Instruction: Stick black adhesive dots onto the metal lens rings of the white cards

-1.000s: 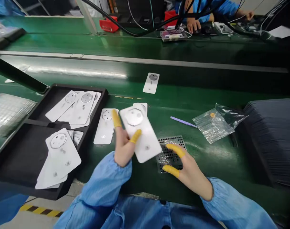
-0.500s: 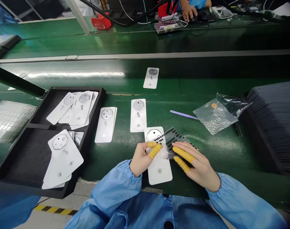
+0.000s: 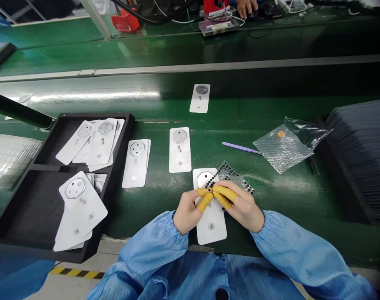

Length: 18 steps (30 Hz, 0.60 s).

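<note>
A clear sheet with rows of small black dots (image 3: 230, 171) is tilted above a white card with a round silver part (image 3: 211, 231) in front of me. My left hand (image 3: 187, 211) pinches the sheet's near left edge between thumb and finger. Right beside those fingertips, my right hand (image 3: 242, 205) is closed in a pinch over the sheet's edge; whatever lies between its tips is hidden. Yellow finger cots cover the thumb and finger tips of both hands. The hands hide the middle of the card.
Left stands a black tray (image 3: 36, 167) with several similar cards. More white cards (image 3: 180, 156) lie on the green bench. To the right are purple tweezers (image 3: 240, 147), a bubble-wrap bag (image 3: 279, 154) and a stack of dark sheets (image 3: 361, 146). Across the bench a person's hand (image 3: 246, 6) shows.
My right hand has moved left from the sheet's right part, and its fingers have closed against my left fingertips. The view has shifted slightly.
</note>
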Motion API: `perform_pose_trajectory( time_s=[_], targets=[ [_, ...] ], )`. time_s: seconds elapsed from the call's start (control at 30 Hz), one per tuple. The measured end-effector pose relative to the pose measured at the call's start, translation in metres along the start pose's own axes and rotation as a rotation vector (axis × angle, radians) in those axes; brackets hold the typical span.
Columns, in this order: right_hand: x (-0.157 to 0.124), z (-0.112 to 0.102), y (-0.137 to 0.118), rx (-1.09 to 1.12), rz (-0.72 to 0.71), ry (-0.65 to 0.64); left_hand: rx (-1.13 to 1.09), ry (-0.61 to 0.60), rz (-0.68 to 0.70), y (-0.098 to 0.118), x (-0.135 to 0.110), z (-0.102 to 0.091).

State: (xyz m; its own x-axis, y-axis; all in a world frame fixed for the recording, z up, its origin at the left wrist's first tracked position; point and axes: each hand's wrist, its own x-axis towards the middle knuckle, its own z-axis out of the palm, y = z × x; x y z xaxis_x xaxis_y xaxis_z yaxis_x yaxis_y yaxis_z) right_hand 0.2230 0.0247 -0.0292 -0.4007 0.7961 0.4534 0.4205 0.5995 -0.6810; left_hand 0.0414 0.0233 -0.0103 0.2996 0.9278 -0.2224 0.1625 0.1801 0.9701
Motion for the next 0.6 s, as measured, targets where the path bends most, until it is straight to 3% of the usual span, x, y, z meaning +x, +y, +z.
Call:
perform_pose_trajectory(
  time_s=[0.17,0.33,0.43,0.5,0.6],
  targets=[
    [0.001,0.008,-0.003,0.019,0.03,0.021,0.122,0.03,0.078,-0.001,-0.001,0.0],
    [0.016,0.011,-0.003,0.131,0.228,-0.01,0.22,0.042,0.011,-0.003,0.005,-0.003],
    [0.018,0.014,0.004,0.151,0.292,-0.001,0.251,0.036,-0.036,-0.002,0.004,-0.015],
    [0.019,0.015,0.011,0.146,0.303,0.043,0.271,0.104,-0.043,0.004,-0.006,-0.027],
    [0.024,0.011,0.016,0.146,0.303,0.14,0.182,0.303,-0.033,0.02,-0.031,-0.039]
  ],
)
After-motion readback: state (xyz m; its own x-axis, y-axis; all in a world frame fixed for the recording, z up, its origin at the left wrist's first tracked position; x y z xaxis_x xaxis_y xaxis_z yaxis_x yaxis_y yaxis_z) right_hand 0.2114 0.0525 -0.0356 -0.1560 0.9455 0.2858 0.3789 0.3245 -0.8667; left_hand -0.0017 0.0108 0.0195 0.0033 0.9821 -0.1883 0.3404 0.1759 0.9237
